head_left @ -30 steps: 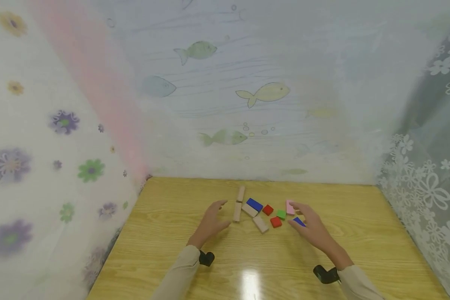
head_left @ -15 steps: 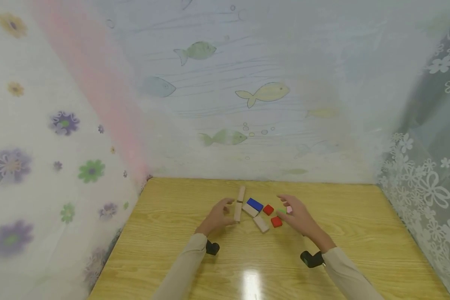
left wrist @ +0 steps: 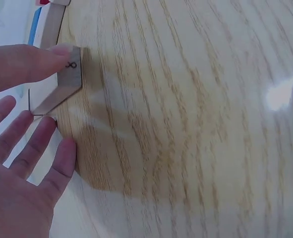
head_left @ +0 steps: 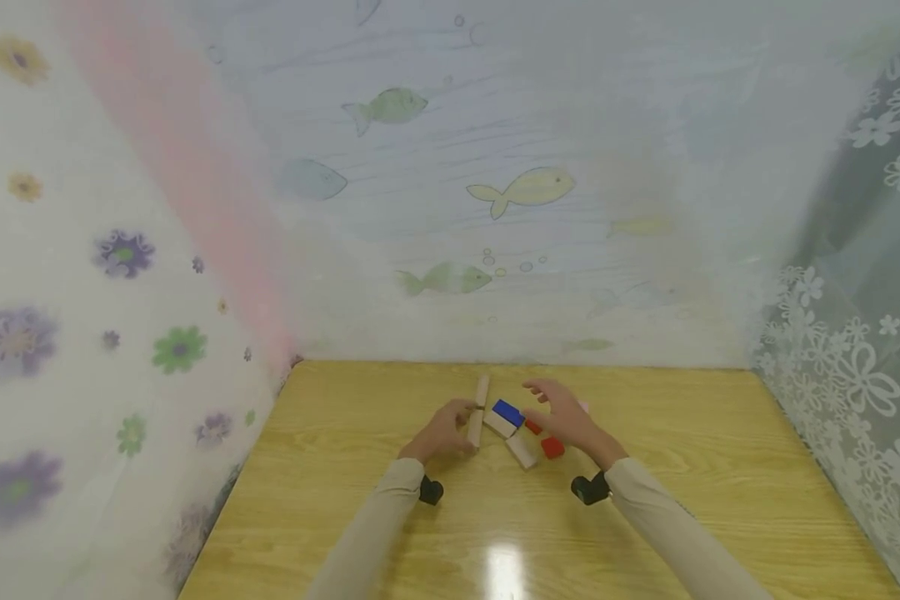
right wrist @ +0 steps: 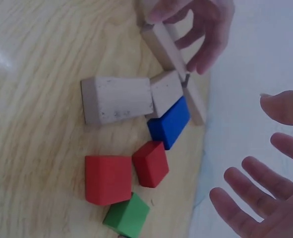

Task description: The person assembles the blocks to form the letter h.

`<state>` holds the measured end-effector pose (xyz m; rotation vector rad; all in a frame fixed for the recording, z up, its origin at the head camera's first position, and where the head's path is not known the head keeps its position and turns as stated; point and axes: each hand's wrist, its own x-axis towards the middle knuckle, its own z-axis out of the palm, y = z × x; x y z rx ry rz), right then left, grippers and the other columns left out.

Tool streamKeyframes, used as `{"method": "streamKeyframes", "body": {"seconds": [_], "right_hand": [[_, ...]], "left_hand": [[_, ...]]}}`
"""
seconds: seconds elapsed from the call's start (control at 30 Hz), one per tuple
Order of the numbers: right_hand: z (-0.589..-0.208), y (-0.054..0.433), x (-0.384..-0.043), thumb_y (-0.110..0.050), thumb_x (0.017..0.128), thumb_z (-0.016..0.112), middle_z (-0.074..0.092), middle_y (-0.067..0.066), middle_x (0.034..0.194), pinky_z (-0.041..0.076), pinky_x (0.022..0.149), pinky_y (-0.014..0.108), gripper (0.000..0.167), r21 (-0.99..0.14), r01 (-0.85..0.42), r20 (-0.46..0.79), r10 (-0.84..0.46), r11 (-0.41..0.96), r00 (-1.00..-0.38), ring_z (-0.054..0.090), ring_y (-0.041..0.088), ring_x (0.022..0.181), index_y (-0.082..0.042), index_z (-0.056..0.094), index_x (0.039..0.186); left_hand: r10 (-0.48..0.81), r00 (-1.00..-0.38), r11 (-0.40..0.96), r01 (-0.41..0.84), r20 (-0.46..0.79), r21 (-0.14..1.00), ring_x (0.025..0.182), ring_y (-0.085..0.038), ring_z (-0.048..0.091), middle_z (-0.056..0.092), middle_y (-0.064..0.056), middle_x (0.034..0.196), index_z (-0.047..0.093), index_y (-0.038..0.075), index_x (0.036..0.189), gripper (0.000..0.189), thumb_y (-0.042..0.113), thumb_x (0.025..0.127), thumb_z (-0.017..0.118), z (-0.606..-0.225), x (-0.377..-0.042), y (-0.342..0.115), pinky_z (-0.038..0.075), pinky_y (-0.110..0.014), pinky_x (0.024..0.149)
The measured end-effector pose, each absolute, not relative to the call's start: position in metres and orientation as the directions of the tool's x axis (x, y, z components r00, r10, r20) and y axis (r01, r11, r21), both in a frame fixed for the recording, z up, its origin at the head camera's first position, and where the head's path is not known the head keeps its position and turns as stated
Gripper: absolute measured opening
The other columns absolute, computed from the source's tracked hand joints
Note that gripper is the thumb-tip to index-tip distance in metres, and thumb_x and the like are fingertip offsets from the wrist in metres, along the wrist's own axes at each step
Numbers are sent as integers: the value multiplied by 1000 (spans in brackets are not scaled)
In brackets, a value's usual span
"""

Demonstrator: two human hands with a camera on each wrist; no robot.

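Observation:
My left hand (head_left: pixel 441 433) lies along a slim wooden block (head_left: pixel 476 430), thumb at its near end and fingertips by its far end. In the left wrist view, the thumb touches the block (left wrist: pixel 70 74), which bears a dark mark, while the other fingers stay spread. My right hand (head_left: pixel 564 417) hovers with parted fingers above the coloured blocks and holds nothing. Beneath and beside it are a blue block (right wrist: pixel 171 123), two red blocks, one larger (right wrist: pixel 109 178) and one smaller (right wrist: pixel 151 164), and a green block (right wrist: pixel 128 215).
Two more wooden blocks, a paler one (right wrist: pixel 166 92) and a speckled one (right wrist: pixel 119 99), lie by the blue block. Another slim wooden block (head_left: pixel 483 389) continues the left row. A pink block (head_left: pixel 584 407) shows partly behind my right hand. A fish-printed curtain (head_left: pixel 525 275) borders the wooden table (head_left: pixel 330 467).
My right hand has moved left from the pink and blue blocks, now covering the red and green ones. My left hand has moved right to the slim wooden block.

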<state>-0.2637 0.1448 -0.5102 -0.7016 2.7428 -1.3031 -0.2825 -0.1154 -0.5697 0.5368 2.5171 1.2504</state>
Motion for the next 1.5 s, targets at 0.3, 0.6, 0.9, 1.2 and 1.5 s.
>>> {"method": "streamKeyframes", "body": {"seconds": [0.3, 0.6, 0.9, 1.2, 1.5], "right_hand": [[-522, 126, -293, -13, 91, 63, 50, 28, 126, 45, 91, 54, 45, -748, -377, 126, -440, 547, -889, 50, 44, 110, 2, 49, 131], [-529, 109, -317, -13, 87, 66, 51, 28, 127, 44, 94, 55, 48, -706, -386, 125, -432, 594, -893, 47, 45, 116, 7, 51, 127], [-543, 90, -330, -9, 82, 70, 52, 30, 123, 42, 96, 54, 53, -624, -471, 152, -495, 624, -856, 48, 44, 114, 12, 50, 125], [-542, 84, -343, -15, 81, 74, 48, 29, 129, 42, 97, 55, 61, -564, -404, 56, -454, 721, -889, 44, 44, 120, 8, 47, 131], [-558, 74, -345, -23, 78, 75, 46, 26, 135, 40, 100, 55, 73, -582, -376, 20, -449, 722, -893, 43, 45, 122, 6, 43, 136]], "left_hand": [[458, -885, 601, 243, -79, 762, 113, -26, 49, 45, -10, 131, 43, 2, 140, 79, 4, 70, 80, -574, -288, -113, 47, -37, 94], [480, -874, 576, 251, -73, 778, 113, -29, 52, 39, -13, 137, 39, -3, 141, 83, -1, 67, 79, -573, -286, -113, 50, -33, 91], [478, -877, 577, 268, -53, 772, 110, -26, 54, 45, -11, 135, 46, -1, 136, 79, -2, 65, 80, -578, -278, -118, 50, -30, 88], [489, -872, 526, 277, -19, 804, 111, -25, 54, 46, -10, 132, 47, -3, 135, 80, 4, 64, 85, -573, -272, -118, 49, -29, 91], [461, -887, 535, 244, -38, 809, 109, -23, 52, 45, -9, 134, 48, 0, 135, 82, 6, 63, 86, -569, -250, -130, 50, -29, 85]]}}
